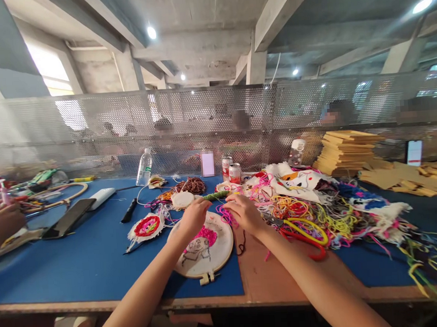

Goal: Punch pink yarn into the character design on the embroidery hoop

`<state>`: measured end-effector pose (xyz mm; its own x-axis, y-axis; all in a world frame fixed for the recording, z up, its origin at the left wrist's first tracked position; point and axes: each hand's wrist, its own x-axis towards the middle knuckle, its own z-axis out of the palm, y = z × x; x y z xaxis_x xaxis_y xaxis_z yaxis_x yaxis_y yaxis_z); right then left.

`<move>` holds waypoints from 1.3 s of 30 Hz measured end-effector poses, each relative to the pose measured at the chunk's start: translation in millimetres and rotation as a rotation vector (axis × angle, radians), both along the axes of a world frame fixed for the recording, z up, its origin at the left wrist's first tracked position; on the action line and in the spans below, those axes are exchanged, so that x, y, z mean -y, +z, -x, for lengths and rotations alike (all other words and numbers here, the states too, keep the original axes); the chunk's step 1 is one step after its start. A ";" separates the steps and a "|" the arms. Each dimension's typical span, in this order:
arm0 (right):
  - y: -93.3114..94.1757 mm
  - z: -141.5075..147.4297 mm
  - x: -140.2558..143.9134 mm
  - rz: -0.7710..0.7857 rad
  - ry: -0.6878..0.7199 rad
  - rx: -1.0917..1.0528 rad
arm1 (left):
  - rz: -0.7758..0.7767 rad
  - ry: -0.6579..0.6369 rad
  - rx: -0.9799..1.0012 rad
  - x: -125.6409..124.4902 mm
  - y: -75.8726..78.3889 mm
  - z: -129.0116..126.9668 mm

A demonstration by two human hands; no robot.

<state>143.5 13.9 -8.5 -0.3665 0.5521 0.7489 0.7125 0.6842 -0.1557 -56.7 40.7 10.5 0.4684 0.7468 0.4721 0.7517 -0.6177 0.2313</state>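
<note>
My left hand (194,216) and my right hand (245,213) reach out over a round embroidery hoop (205,250) that lies on the blue table (91,260). The hoop's cloth shows a sketched face with pink tufted hair. Between both hands stretches a green skein of yarn (216,196); each hand pinches one end of it. Pink yarn (225,215) loops beneath my right hand. A dark thread (241,243) trails off the hoop's right edge.
A large tangle of coloured yarn and cloth pieces (317,207) fills the right. A red-and-white tufted patch (146,227), a phone (69,218), a water bottle (144,168), two cans (231,170) and stacked cardboard (345,151) lie around. Another person's hands (0,221) work at left.
</note>
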 end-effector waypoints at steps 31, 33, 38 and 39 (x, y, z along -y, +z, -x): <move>-10.0 15.1 -2.9 0.459 0.271 -0.554 | -0.094 -0.095 0.064 18.6 0.4 -16.6; -9.2 14.8 -3.7 0.605 0.327 -0.695 | -0.101 -0.086 0.098 20.0 2.2 -16.9; -9.8 17.3 -3.3 1.115 0.594 -0.972 | -0.091 -0.115 0.156 19.9 3.6 -16.6; -9.8 18.4 -2.7 1.164 0.627 -1.001 | -0.085 -0.115 0.159 19.7 3.5 -16.5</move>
<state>125.1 16.7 -18.3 -0.3925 0.9108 0.1283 -0.3021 0.0041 -0.9533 -40.2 21.0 14.0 0.4623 0.6471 0.6062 0.6335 -0.7194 0.2847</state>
